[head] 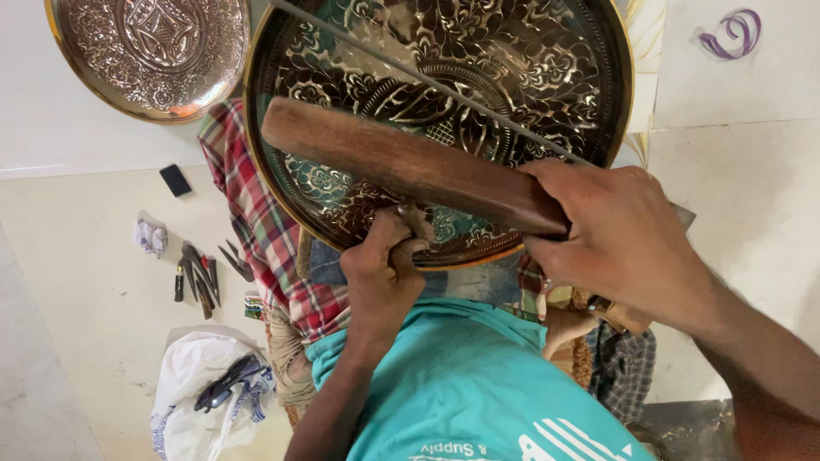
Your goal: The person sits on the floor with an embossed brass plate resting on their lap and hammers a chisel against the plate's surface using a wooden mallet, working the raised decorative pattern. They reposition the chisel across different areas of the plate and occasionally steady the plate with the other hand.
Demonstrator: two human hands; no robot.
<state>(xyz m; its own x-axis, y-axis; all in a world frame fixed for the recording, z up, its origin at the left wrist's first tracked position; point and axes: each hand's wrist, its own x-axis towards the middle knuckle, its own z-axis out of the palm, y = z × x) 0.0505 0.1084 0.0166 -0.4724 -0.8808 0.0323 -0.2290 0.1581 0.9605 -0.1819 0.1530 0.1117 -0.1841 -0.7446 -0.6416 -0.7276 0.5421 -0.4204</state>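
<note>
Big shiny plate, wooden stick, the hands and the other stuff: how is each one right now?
Big engraved metal plate: propped over the lap, under the tools.
Wooden mallet: gripped, lying across the plate.
Right hand: closed around the mallet.
Left hand: closed around a small tool on the plate.
Smaller engraved plate: untouched, aside.
Hand tools: loose on the floor.

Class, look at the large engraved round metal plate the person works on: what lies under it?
Under the engraved plate, a red checked cloth shows at its left edge and bluish fabric below its rim. What supports the plate's middle cannot be seen; the plate covers it.
</note>
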